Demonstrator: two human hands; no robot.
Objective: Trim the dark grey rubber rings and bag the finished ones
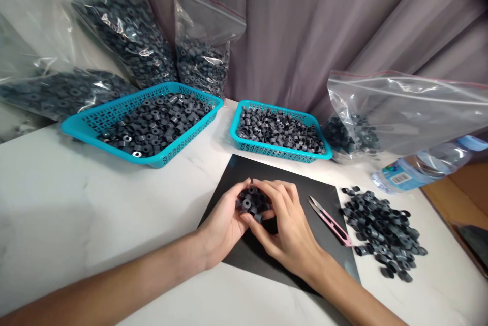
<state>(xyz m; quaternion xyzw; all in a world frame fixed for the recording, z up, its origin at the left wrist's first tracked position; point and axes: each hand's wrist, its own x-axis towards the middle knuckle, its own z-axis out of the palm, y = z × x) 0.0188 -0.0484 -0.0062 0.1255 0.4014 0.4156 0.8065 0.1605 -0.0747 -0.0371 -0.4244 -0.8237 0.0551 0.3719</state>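
Observation:
My left hand and my right hand are cupped together over a black mat on the white table. Between them they hold a small heap of dark grey rubber rings. Fingers of both hands curl round the heap from either side. Pink thread snips lie on the mat just right of my right hand. A loose pile of the same rings sits on the table further right.
Two teal baskets filled with rings stand behind the mat. Several clear bags of rings lean at the back and left, another bag at the right. A plastic water bottle lies beside it. A grey curtain hangs behind.

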